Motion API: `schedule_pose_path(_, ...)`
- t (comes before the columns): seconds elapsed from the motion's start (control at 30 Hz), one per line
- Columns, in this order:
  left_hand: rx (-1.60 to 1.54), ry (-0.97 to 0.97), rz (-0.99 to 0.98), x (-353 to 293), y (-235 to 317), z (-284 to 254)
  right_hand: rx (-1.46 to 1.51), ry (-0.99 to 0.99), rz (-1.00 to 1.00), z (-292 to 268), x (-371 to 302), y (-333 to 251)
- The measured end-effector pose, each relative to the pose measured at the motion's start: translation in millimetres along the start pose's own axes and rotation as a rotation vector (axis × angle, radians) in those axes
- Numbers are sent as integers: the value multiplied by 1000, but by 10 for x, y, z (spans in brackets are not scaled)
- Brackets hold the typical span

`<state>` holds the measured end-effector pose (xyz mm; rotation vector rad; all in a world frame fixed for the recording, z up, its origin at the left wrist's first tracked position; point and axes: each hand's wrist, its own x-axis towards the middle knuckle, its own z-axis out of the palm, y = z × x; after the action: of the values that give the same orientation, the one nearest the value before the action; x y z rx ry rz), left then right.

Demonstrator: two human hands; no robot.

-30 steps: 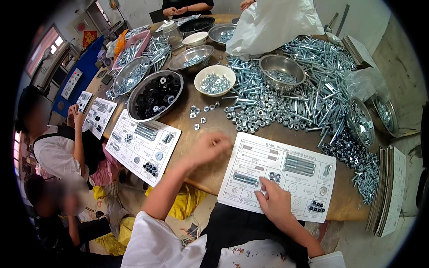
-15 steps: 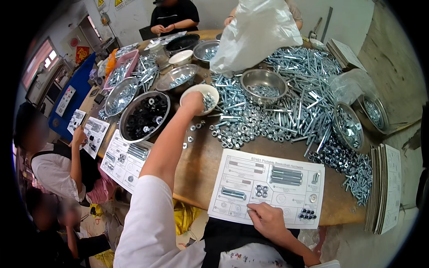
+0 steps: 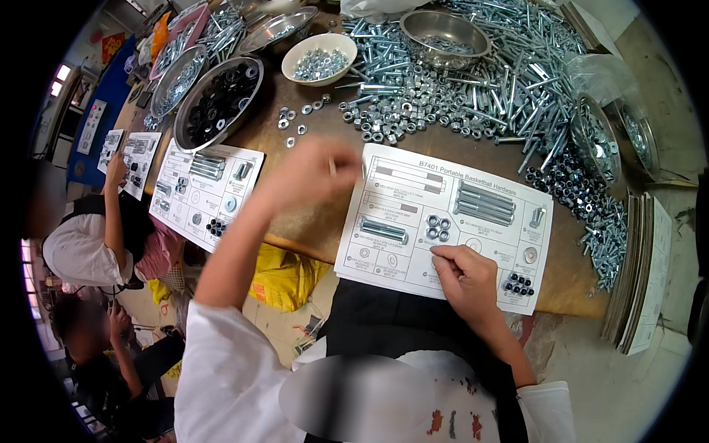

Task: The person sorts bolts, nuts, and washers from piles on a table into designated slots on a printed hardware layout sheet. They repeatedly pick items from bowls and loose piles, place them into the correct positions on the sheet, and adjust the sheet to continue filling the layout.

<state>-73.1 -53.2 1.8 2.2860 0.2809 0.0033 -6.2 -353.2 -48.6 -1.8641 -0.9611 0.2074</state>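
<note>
In the head view, a printed card (image 3: 421, 275) lies on the near edge of the table (image 3: 310, 230), where both hands can reach it. On the card, long bolts (image 3: 484, 203), short bolts (image 3: 382, 229), silver nuts (image 3: 444, 223) and black nuts (image 3: 520, 283) sit in separate boxes, probably so each kind keeps to its own place. The right hand (image 3: 467, 282) is over the card's near part, fingers bent and narrow, perhaps steadying it; whether it pinches anything, I cannot tell. The left hand (image 3: 321, 166) hangs by the card's far left corner, narrow and blurred; I cannot tell what it holds. Beyond that corner stands a white bowl (image 3: 319, 81) of small metal parts; beyond the card's far edge lie loose nuts (image 3: 416, 100) and heaped bolts (image 3: 521, 85), likely kept close for easy picking.
</note>
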Motion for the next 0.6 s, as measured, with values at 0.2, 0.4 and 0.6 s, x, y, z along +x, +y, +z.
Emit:
schedule_pose_path(0.2, 144, 26, 94, -911, -133, 843, 21, -50, -10, 101, 18, -41)
schedule_pose_path(0.4, 150, 157, 84, -993, -171, 993, -46, 96, 144, -126, 93, 96)
schedule_pose_path(0.6, 70, 200, 31, -981, -183, 1092, 167, 361, 331, -706, 102, 361)
